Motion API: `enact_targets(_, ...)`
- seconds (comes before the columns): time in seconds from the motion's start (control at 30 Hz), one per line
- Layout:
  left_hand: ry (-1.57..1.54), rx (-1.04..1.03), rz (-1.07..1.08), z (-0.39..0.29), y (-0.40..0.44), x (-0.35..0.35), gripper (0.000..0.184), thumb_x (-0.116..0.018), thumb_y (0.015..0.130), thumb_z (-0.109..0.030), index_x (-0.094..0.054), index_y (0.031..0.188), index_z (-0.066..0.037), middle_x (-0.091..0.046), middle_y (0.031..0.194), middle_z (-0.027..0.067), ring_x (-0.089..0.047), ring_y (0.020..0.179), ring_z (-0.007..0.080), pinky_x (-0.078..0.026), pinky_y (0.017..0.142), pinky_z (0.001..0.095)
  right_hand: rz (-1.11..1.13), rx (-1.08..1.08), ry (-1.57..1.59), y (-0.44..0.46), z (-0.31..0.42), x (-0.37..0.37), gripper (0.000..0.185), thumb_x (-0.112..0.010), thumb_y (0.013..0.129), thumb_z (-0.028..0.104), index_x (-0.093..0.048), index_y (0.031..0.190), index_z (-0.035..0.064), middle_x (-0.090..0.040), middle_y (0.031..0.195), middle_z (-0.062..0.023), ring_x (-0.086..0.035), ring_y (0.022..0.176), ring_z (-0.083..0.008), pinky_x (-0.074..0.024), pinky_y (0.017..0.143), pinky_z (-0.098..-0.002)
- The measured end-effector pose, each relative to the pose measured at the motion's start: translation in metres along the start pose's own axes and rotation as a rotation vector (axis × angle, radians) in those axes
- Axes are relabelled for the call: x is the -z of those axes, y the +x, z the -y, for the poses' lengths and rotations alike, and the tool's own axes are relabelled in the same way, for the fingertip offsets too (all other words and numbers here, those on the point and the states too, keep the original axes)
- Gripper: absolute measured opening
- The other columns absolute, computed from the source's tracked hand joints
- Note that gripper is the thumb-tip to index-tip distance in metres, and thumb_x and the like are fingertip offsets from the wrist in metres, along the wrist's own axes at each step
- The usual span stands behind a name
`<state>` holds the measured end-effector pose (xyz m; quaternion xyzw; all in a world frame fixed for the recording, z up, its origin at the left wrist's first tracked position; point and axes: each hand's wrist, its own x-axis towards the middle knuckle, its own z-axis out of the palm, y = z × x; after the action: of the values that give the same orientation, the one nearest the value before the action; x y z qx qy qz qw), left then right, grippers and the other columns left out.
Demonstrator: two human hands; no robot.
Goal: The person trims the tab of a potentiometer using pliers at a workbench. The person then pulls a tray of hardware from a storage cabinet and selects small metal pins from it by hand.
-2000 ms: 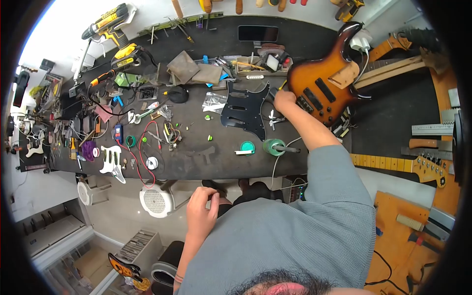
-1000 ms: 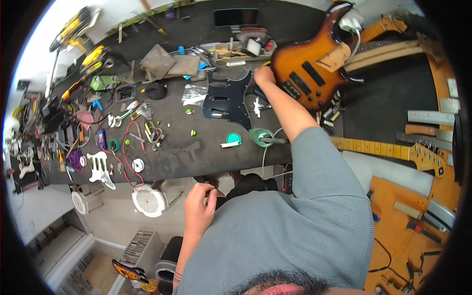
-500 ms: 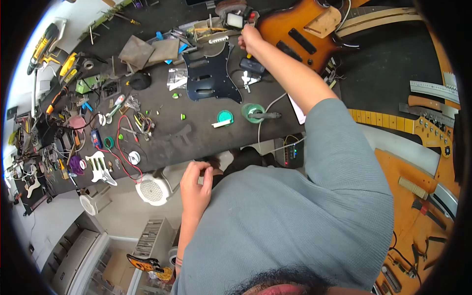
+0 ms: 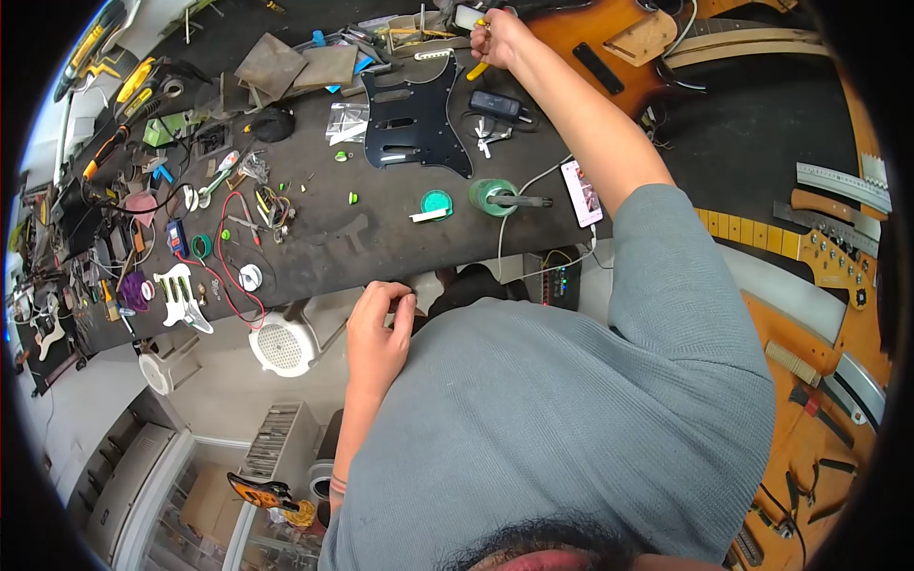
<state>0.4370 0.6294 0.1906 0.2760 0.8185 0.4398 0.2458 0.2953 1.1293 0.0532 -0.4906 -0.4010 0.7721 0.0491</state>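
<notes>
Right hand (image 4: pixel 500 40) is over the far side of the dark bench (image 4: pixel 324 238), fingers bent inward. A small yellow piece (image 4: pixel 482 23) shows right at the fingertips (can't tell if pinched or just behind them). A yellow handle (image 4: pixel 477 71) lies just below the same fingers, nearer the person.

Sunburst guitar body (image 4: pixel 576 36) is immediately right of the fingers, partly under the forearm. Black pickguard (image 4: pixel 434 119) lies flat, left of and nearer than the fingers; white slotted strip (image 4: pixel 435 55) by its top edge. Black adapter (image 4: pixel 493 105) is below the fingers, past the yellow handle, with white pieces (image 4: pixel 483 141) just beside it. Green jar (image 4: pixel 490 196) stands farther below the fingers.

Left hand (image 4: pixel 376 328) is at the near bench edge by the torso, fingers loosely curled, thumb apart (palm hidden, can't tell if it holds anything).
</notes>
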Motion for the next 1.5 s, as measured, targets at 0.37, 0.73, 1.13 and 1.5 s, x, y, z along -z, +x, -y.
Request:
enact_targets(0.37,-0.008,-0.011,-0.014,0.008,-0.01,0.001,0.006,-0.076,0.101,-0.002,-0.071,0.103,0.0,-0.072,0.096,0.0112,-0.072,0.083,0.0271,-0.058,0.078,0.0383,0.126,0.058,-0.166,0.041,0.019,0.001,0.038,-0.05,0.1,0.037,-0.044,0.064,0.0248,-0.045,0.055,0.0017,-0.049,0.049,-0.0261,-0.0509,0.055,-0.0645)
enact_targets(0.73,-0.017,-0.036,-0.026,0.011,-0.021,0.006,0.007,-0.076,0.101,-0.003,-0.07,0.103,-0.001,-0.07,0.094,0.0103,-0.069,0.082,0.0274,-0.056,0.075,0.0389,0.225,0.37,0.165,0.01,0.004,0.019,0.029,-0.058,0.099,0.037,-0.05,0.077,0.0201,-0.045,0.061,0.0039,-0.05,0.053,-0.0234,-0.0567,0.061,-0.057)
enact_targets(1.13,0.027,-0.074,0.02,0.013,0.013,0.011,0.014,-0.076,0.103,-0.009,-0.071,0.112,0.001,-0.072,0.102,0.0135,-0.074,0.092,0.0295,-0.059,0.084,0.0388,0.238,0.34,0.177,-0.179,-0.009,0.015,0.022,-0.058,0.109,0.027,-0.062,0.097,0.0082,-0.045,0.071,0.0084,-0.042,0.059,-0.0086,-0.0473,0.072,-0.0331)
enact_targets(1.5,0.075,-0.031,0.164,0.003,0.031,-0.013,0.019,-0.075,0.105,-0.015,-0.074,0.119,-0.001,-0.077,0.112,0.0143,-0.077,0.099,0.0299,-0.062,0.09,0.0399,0.255,0.139,0.248,-0.184,-0.023,0.069,0.021,-0.052,0.11,0.026,-0.06,0.099,0.0109,-0.042,0.069,0.0088,-0.043,0.059,-0.0087,-0.0482,0.08,-0.0363)
